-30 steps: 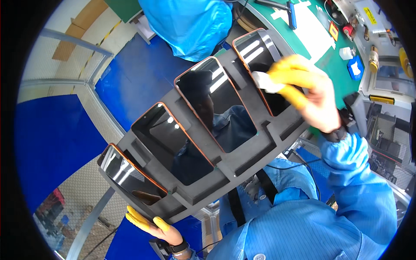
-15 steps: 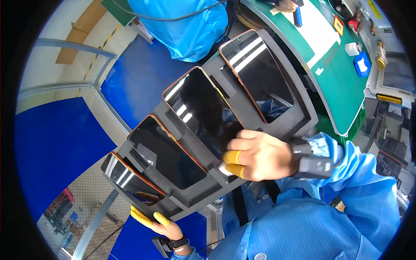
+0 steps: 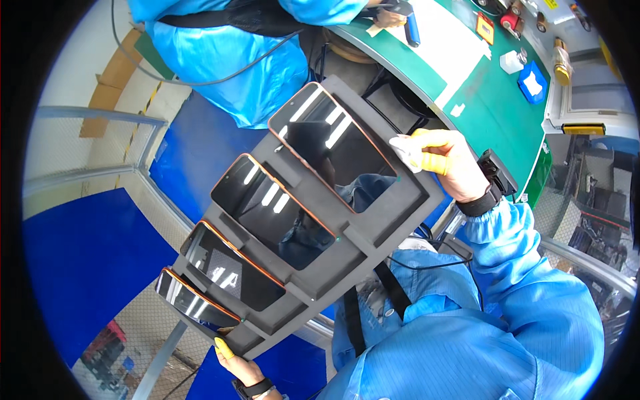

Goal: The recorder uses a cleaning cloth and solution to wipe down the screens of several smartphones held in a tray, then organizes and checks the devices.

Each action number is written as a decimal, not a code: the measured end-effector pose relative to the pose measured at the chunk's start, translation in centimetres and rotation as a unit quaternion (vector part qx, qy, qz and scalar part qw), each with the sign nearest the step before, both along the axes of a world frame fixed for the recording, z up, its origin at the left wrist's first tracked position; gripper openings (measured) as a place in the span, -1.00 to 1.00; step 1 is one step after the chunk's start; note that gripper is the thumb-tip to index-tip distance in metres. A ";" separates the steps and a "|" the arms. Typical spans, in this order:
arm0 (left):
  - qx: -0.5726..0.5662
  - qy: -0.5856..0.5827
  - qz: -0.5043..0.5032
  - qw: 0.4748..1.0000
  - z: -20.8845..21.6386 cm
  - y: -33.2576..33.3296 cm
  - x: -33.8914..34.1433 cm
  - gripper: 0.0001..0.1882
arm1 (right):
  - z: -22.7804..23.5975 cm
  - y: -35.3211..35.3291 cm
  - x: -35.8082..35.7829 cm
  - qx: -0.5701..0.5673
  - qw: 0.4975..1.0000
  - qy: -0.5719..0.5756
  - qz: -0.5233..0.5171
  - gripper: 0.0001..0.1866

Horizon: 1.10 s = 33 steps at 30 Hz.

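While my right hand (image 3: 450, 163) pinches a white wad (image 3: 405, 152) in a narrow grip at the right edge of a grey tray (image 3: 363, 243), I see my left hand (image 3: 243, 370) at its lower left corner, fingers mostly hidden, so I cannot tell how closed that grip is. Four phones (image 3: 333, 147) with orange edges lie along the tray. Beyond are a green bench (image 3: 493, 113) and a co-worker (image 3: 217, 80) in blue.

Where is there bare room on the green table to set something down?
Green table: a bare patch lies between the white scrap, the blue box and the right hand. Crowded: the far end, with the white sheet, blue-handled tool and a co-worker's hand; the dark grey tray, holding four phones.
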<state>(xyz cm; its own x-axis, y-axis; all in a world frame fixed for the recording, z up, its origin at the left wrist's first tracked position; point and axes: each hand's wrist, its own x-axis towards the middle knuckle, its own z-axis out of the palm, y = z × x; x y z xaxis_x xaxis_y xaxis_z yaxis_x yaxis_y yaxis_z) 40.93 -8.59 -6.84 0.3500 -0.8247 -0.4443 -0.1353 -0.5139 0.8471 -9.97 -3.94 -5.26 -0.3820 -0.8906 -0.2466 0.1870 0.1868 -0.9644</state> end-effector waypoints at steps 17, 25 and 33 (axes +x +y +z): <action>-0.029 -0.112 0.006 0.993 -0.5 -0.3 0.4 -0.65 | 0.4 -1.7 1.1 -0.094 0.958 0.270 0.023 -0.82; -0.036 -0.126 0.017 0.991 -0.3 0.0 -0.4 -0.70 | 1.5 -0.6 2.0 -0.173 0.802 0.487 0.300 -0.74; -0.061 -0.098 -0.026 0.993 0.0 -0.8 -1.4 -0.73 | 0.3 -2.0 0.8 -0.101 0.981 0.157 0.062 -0.89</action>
